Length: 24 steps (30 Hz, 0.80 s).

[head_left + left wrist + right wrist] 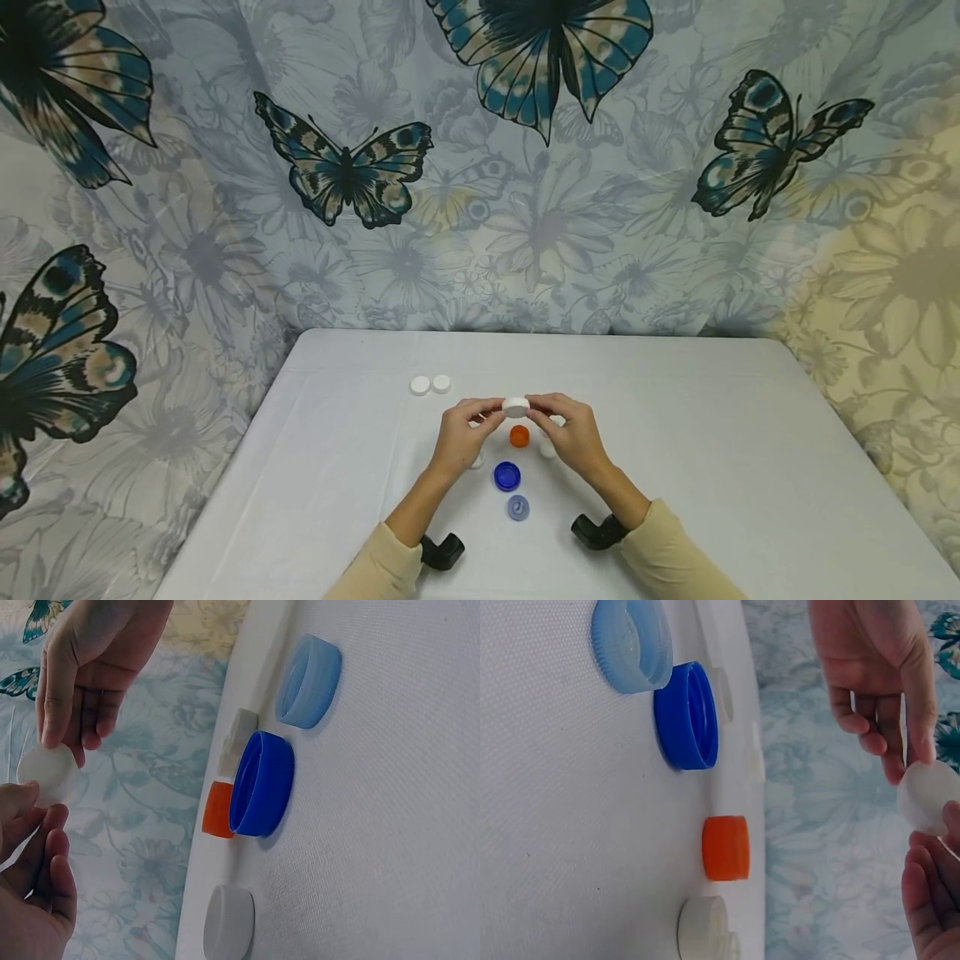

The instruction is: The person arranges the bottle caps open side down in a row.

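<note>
A white bottle cap (515, 407) is held up above the table between both hands. My left hand (459, 440) pinches its left edge between thumb and fingers, while my right hand (576, 435) pinches the right edge. In the left wrist view the round flat face of the white cap (46, 774) shows between the fingertips. On the table below lie an orange cap (519, 436), a dark blue cap (507, 477) and a light blue cap (518, 507), roughly in a line. White caps lie to either side, partly hidden by the hands.
Two more white caps, one at the left (420, 385) and its neighbour (442, 383), sit farther back on the white table (675, 400). Behind the table hangs a butterfly-patterned cloth (480, 275). Black wrist-worn devices (444, 552) sit below both hands.
</note>
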Each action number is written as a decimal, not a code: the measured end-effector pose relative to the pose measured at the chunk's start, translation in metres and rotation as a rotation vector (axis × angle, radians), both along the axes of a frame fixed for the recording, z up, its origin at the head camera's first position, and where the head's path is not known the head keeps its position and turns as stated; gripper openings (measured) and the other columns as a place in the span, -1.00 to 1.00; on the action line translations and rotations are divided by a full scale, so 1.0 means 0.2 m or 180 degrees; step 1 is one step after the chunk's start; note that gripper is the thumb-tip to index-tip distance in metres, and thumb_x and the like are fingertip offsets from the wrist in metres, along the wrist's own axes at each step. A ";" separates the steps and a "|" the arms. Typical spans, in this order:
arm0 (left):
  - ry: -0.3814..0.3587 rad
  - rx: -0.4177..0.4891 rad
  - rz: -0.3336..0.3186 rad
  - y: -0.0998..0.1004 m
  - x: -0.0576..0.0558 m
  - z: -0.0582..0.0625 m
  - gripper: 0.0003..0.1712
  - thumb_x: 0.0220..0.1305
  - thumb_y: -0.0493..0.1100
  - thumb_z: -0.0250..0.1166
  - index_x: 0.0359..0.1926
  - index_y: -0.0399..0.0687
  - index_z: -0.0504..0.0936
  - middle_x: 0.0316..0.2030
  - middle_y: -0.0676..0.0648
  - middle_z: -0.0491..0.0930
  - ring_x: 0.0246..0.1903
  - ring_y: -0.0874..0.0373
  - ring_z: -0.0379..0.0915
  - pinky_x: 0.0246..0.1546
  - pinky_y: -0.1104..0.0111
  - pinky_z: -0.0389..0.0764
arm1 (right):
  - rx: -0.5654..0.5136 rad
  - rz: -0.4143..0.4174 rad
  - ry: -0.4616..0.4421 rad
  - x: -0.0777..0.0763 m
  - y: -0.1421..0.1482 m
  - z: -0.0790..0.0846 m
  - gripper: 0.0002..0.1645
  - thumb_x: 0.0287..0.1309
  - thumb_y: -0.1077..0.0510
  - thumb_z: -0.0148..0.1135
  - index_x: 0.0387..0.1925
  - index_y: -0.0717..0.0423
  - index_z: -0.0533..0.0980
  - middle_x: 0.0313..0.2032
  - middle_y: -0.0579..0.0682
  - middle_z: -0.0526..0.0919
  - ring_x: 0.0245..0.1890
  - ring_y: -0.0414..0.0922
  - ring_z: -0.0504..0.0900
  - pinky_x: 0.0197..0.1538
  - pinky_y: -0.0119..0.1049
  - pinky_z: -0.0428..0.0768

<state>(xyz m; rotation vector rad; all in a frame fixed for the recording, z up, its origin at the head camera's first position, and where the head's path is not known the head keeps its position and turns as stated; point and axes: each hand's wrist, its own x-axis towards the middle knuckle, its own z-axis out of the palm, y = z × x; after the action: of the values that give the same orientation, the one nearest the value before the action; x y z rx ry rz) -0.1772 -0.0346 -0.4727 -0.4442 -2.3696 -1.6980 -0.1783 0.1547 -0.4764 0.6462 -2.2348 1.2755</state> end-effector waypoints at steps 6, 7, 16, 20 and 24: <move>-0.0072 0.0165 -0.0030 -0.01 -0.02 -0.03 -0.74 0.23 -0.22 0.35 -0.07 -0.20 0.71 -0.36 -0.15 0.74 -0.38 0.12 0.58 -0.28 0.52 0.56 | -0.0022 0.0083 -0.0186 0.00 0.01 0.00 -0.66 0.01 0.37 0.39 -0.09 0.28 0.65 -0.40 0.07 0.75 -0.43 -0.11 0.68 -0.29 -0.33 0.68; -0.0081 0.0202 -0.0038 -0.01 -0.02 -0.03 -0.74 0.22 -0.23 0.35 -0.06 -0.21 0.70 -0.37 -0.16 0.74 -0.39 0.12 0.57 -0.28 0.52 0.55 | -0.0011 0.0128 -0.0226 0.00 0.01 0.00 -0.64 0.00 0.37 0.40 -0.08 0.28 0.64 -0.40 0.06 0.74 -0.43 -0.14 0.67 -0.29 -0.34 0.67; -0.0092 -0.0179 -0.0224 -0.03 -0.02 -0.04 -0.64 0.20 -0.15 0.39 0.00 -0.17 0.69 -0.34 -0.11 0.73 -0.34 0.19 0.55 -0.25 0.50 0.55 | 0.0089 0.0215 -0.0384 0.00 0.02 0.01 -0.62 -0.06 0.31 0.47 -0.11 0.27 0.65 -0.29 0.05 0.70 -0.30 -0.05 0.63 -0.26 -0.27 0.68; -0.0058 -0.0291 -0.0332 -0.04 -0.03 -0.03 -0.60 0.17 -0.14 0.41 0.02 -0.19 0.68 -0.33 -0.11 0.72 -0.33 0.14 0.55 -0.26 0.49 0.54 | 0.0070 0.0239 -0.0465 0.00 0.02 0.02 -0.63 -0.06 0.25 0.48 -0.13 0.24 0.66 -0.21 0.06 0.72 -0.23 0.00 0.64 -0.21 -0.18 0.69; -0.0032 -0.0387 -0.0329 -0.04 -0.03 -0.03 -0.61 0.16 -0.12 0.42 0.01 -0.15 0.69 -0.27 -0.09 0.71 -0.26 0.11 0.54 -0.24 0.45 0.56 | 0.0038 0.0290 -0.0495 0.00 0.02 0.02 -0.63 -0.07 0.25 0.49 -0.14 0.24 0.66 -0.21 0.10 0.73 -0.27 0.04 0.65 -0.21 -0.14 0.70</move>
<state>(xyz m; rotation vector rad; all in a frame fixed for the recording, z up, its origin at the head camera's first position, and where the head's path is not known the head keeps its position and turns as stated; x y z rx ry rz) -0.1840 -0.0433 -0.4795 -0.5890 -2.5070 -1.6061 -0.1789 0.1585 -0.4722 0.6812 -2.3634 1.4013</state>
